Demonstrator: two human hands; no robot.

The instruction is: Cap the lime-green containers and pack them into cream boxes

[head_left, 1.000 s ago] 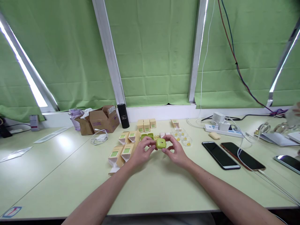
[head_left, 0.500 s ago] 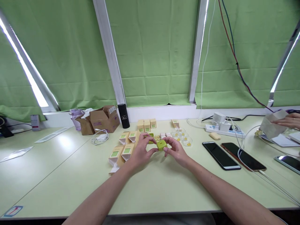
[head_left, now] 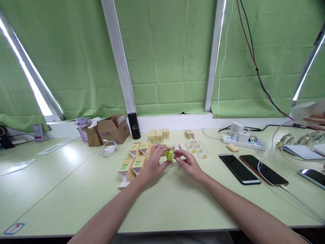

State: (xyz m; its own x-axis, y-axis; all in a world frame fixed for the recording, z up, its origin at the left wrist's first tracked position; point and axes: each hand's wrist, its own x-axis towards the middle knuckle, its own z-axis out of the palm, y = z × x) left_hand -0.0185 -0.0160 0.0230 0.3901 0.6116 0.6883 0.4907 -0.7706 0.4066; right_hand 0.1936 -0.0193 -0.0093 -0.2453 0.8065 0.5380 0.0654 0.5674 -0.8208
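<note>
My left hand [head_left: 157, 161] pinches a small yellow-green, round-cornered case [head_left: 170, 155] between thumb and fingers, a little above the table. Close by on its right is my right hand [head_left: 189, 163], fingers curled and drawn together at the case's edge. Whatever those fingertips hold, if anything, is too small to make out. Another green piece [head_left: 164, 153] lies behind the left fingers, mostly hidden. Left of my hands stand several cream boxes [head_left: 137, 164] with green labels. Small white-pink pieces [head_left: 179, 146] and clear round packs with yellow centres [head_left: 196, 149] lie beyond my right hand.
Three cream boxes [head_left: 159, 135] stand at the back near a black bottle [head_left: 134, 126] and a cardboard carton [head_left: 114, 128]. Rightward lie phones [head_left: 240, 168], cables and a power strip [head_left: 243, 142]. Another person's hand [head_left: 317, 120] holds something pale at the right edge.
The green case has turned and shifted slightly left in my left hand. My right fingers have come away from its face. At the right, the other person's hand has lifted the pale object.
</note>
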